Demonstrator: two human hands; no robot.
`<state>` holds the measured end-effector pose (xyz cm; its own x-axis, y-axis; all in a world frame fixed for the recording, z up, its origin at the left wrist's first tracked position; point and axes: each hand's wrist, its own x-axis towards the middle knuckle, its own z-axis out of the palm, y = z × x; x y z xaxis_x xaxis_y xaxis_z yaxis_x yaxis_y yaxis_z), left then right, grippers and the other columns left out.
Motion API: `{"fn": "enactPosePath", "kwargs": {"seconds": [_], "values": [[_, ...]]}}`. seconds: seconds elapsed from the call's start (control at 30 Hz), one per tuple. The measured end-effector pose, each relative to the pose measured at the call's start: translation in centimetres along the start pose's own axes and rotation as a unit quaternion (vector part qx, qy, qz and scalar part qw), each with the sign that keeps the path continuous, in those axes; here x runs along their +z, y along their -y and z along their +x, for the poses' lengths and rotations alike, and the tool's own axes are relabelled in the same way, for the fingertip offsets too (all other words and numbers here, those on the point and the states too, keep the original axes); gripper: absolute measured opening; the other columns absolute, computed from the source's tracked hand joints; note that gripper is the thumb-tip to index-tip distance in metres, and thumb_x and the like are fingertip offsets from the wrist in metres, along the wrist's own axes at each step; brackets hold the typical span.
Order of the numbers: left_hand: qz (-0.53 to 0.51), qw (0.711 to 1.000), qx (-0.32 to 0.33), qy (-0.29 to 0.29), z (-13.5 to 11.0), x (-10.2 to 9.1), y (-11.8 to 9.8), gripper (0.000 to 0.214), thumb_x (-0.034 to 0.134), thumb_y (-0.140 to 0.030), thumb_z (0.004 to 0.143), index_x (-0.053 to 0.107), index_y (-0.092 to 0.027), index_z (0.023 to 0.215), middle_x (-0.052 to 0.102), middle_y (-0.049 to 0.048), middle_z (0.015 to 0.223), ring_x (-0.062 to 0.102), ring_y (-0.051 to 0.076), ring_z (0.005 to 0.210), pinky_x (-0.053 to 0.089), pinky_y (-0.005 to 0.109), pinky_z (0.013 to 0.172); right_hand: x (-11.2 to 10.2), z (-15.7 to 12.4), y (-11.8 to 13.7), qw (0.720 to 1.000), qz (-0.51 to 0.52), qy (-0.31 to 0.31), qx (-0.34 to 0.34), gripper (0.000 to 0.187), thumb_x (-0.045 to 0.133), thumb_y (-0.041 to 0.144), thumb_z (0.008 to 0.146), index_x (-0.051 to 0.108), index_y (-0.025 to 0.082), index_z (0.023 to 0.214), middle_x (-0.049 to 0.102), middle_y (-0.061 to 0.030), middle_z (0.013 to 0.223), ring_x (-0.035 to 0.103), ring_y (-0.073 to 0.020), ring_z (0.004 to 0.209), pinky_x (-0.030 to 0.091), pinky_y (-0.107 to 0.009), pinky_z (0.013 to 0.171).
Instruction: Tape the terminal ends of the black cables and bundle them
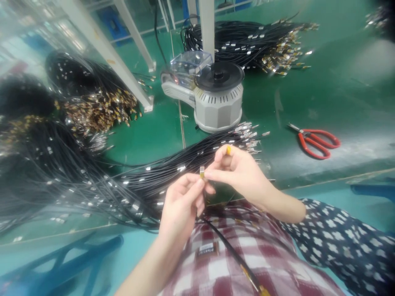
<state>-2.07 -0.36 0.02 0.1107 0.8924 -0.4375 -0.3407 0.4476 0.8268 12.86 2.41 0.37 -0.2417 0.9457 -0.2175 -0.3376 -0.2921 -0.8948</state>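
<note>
My left hand (182,203) is closed around a thin black cable (228,248) that runs down over my checked lap. Its fingertips pinch the cable's small metal connector end (202,172). My right hand (237,168) is closed too. Its thumb and forefinger meet that connector, and a small yellow piece (228,150) sits between its upper fingers. Behind both hands a large bundle of black cables with silver ends (173,168) lies across the green table (308,94).
A grey round tape dispenser (216,94) stands behind the hands. Red-handled scissors (317,142) lie to the right. More cable heaps with gold connectors lie at the left (98,109) and the back (277,45). White frame legs (114,57) stand on the table.
</note>
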Motion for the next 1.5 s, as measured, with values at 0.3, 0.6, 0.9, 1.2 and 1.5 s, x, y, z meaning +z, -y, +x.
{"fn": "enactPosePath", "kwargs": {"seconds": [0.3, 0.6, 0.9, 1.2, 1.5], "values": [[0.012, 0.999, -0.002, 0.035, 0.3, -0.1, 0.0, 0.022, 0.076, -0.030, 0.076, 0.060, -0.015, 0.076, 0.059, -0.0022, 0.058, 0.038, 0.003, 0.043, 0.023, 0.016, 0.041, -0.4, 0.4, -0.7, 0.999, 0.018, 0.020, -0.020, 0.034, 0.076, 0.018, 0.072, 0.043, 0.022, 0.078, 0.067, 0.0055, 0.070, 0.065, -0.0114, 0.065, 0.051, -0.028, 0.068], [0.052, 0.998, 0.021, 0.014, 0.1, -0.5, 0.0, 0.022, 0.079, -0.024, 0.073, 0.059, -0.014, 0.071, 0.067, 0.0014, 0.060, 0.037, 0.003, 0.042, 0.022, 0.016, 0.041, -0.5, -0.1, -0.1, 0.999, -0.032, 0.016, -0.030, 0.030, 0.073, 0.015, 0.072, 0.044, 0.022, 0.079, 0.068, 0.0038, 0.073, 0.065, -0.0125, 0.069, 0.049, -0.029, 0.070], [0.053, 0.989, -0.003, 0.136, 1.2, -1.7, 0.0, 0.026, 0.077, -0.037, 0.074, 0.064, -0.015, 0.066, 0.068, 0.0049, 0.054, 0.035, 0.004, 0.036, 0.022, 0.018, 0.038, -0.6, 0.4, 0.6, 0.996, -0.034, 0.076, 0.021, 0.040, 0.083, 0.021, 0.064, 0.047, 0.021, 0.080, 0.069, 0.0047, 0.071, 0.067, -0.0119, 0.065, 0.052, -0.027, 0.068], [0.291, 0.906, -0.007, 0.308, 0.1, -1.3, -0.3, 0.011, 0.068, -0.027, 0.083, 0.075, -0.019, 0.080, 0.073, 0.0102, 0.083, 0.061, 0.016, 0.064, 0.045, 0.025, 0.057, -5.8, 0.3, 2.6, 0.986, -0.038, -0.076, -0.141, 0.028, 0.079, 0.020, 0.074, 0.053, 0.022, 0.083, 0.067, 0.0047, 0.078, 0.066, -0.0111, 0.080, 0.051, -0.027, 0.084], [0.607, 0.684, 0.368, 0.169, 3.1, -0.1, 2.2, 0.017, 0.056, -0.012, 0.088, 0.068, -0.017, 0.099, 0.070, 0.0124, 0.100, 0.062, 0.027, 0.092, 0.052, 0.042, 0.082, -9.2, -1.6, 2.7, 0.982, -0.048, -0.133, -0.126, 0.022, 0.078, 0.017, 0.075, 0.058, 0.020, 0.084, 0.064, 0.0042, 0.078, 0.063, -0.0092, 0.079, 0.049, -0.023, 0.082]]}}
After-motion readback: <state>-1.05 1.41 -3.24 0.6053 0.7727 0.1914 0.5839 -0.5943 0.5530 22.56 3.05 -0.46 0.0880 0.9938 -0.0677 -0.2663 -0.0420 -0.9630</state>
